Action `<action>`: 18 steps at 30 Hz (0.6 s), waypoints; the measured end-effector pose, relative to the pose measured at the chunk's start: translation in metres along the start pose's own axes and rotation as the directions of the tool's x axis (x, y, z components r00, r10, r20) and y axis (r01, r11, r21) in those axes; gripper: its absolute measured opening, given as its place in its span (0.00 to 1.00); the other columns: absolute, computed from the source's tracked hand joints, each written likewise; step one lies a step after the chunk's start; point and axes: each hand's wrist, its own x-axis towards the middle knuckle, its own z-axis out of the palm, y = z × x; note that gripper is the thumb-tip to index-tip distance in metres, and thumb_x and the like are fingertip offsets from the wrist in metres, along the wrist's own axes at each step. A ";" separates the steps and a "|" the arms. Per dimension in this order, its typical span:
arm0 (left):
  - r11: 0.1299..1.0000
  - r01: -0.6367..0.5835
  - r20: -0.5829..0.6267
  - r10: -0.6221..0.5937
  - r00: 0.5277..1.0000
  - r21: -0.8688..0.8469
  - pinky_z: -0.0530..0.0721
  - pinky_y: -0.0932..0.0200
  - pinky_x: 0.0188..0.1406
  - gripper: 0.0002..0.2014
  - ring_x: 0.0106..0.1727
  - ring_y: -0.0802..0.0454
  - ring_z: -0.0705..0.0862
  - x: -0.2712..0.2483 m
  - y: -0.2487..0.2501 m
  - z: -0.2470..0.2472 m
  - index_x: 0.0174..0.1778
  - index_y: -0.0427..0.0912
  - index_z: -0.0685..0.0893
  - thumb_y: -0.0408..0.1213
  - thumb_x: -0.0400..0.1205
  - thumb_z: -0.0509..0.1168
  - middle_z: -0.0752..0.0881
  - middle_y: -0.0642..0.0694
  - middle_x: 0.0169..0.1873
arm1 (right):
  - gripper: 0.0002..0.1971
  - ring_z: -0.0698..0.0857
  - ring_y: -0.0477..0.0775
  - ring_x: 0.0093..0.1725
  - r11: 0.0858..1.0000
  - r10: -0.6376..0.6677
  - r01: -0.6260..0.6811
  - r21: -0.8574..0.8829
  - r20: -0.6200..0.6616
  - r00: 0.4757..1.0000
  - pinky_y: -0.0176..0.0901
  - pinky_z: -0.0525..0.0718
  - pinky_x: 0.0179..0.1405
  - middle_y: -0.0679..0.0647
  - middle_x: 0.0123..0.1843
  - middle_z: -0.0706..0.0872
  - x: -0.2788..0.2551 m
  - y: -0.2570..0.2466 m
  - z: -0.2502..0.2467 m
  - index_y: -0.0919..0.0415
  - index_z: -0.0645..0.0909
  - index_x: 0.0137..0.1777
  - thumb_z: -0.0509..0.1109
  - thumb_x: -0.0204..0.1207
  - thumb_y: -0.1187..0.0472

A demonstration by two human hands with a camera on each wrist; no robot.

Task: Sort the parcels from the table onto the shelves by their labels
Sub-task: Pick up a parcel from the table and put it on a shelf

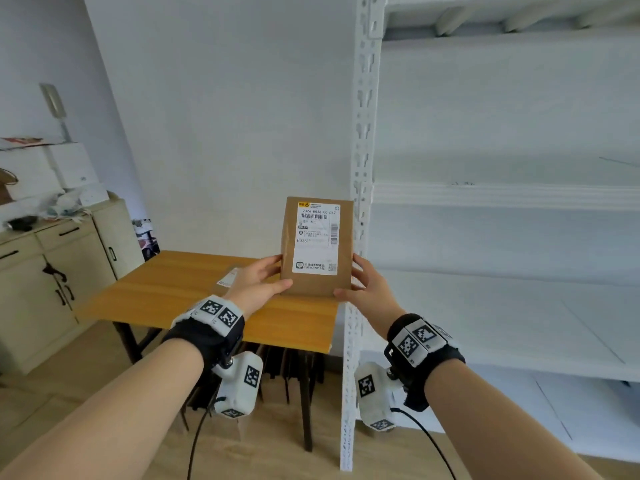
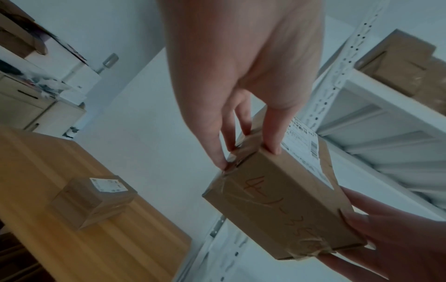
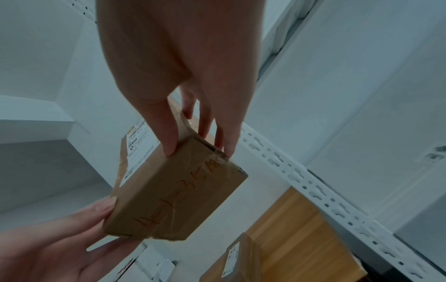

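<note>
Right now the left hand (image 1: 264,279) and the right hand (image 1: 364,285) both hold one brown parcel (image 1: 317,245) up in the air, above the near right end of the wooden table (image 1: 152,292). Each hand pinches a bottom corner, thumb in front and fingers behind. The parcel stands upright with its white label (image 1: 317,237) facing the person, so this looks like the time to read it.

To do this well, keep the thumbs off the label and hold the parcel steady until the letters are clear. Then pick the shelf that matches.

On the far left is a beige cabinet (image 1: 52,271) with white boxes and clutter on top. On the table, behind the left hand, sits another small parcel (image 2: 92,200), so there is more sorting to do. On the right stands the white shelf rack (image 1: 502,197). Its upright post (image 1: 360,168) is just beside the held parcel and could bump it, so the parcel should go around the post. The left wrist view shows brown boxes (image 2: 405,66) already on an upper shelf.
</note>
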 end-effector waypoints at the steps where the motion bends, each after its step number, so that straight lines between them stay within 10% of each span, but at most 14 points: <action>1: 1.000 -0.008 0.023 0.007 1.000 0.007 0.79 0.46 0.71 0.34 0.73 0.47 0.78 -0.008 0.005 0.008 0.78 0.43 0.69 0.27 0.75 0.71 0.77 0.43 0.74 | 0.38 0.79 0.56 0.67 1.000 0.003 -0.003 0.012 -0.004 1.000 0.49 0.83 0.62 0.54 0.69 0.78 -0.013 -0.004 -0.008 0.53 0.65 0.78 0.70 0.71 0.79; 5: 0.999 -0.048 0.097 0.048 0.994 -0.003 0.83 0.53 0.61 0.33 0.68 0.46 0.82 -0.030 0.032 0.040 0.77 0.43 0.69 0.26 0.76 0.71 0.80 0.41 0.71 | 0.39 0.81 0.58 0.66 0.999 -0.005 0.007 0.034 -0.058 0.998 0.34 0.88 0.40 0.55 0.73 0.77 -0.054 -0.022 -0.044 0.54 0.63 0.79 0.69 0.71 0.79; 13: 0.980 -0.199 0.142 0.201 0.969 -0.028 0.86 0.50 0.62 0.30 0.68 0.45 0.82 -0.037 0.096 0.102 0.74 0.40 0.74 0.27 0.75 0.72 0.83 0.40 0.67 | 0.39 0.86 0.47 0.54 0.995 -0.100 0.100 -0.005 -0.183 0.978 0.49 0.84 0.61 0.60 0.73 0.79 -0.093 -0.077 -0.115 0.58 0.64 0.80 0.69 0.71 0.81; 18: 0.967 -0.244 0.195 0.253 0.947 -0.070 0.88 0.64 0.47 0.29 0.56 0.47 0.86 -0.025 0.140 0.132 0.74 0.39 0.74 0.26 0.76 0.71 0.86 0.41 0.57 | 0.40 0.82 0.59 0.68 0.993 -0.118 0.117 -0.021 -0.253 0.960 0.60 0.78 0.71 0.60 0.71 0.81 -0.091 -0.110 -0.153 0.56 0.64 0.79 0.71 0.69 0.79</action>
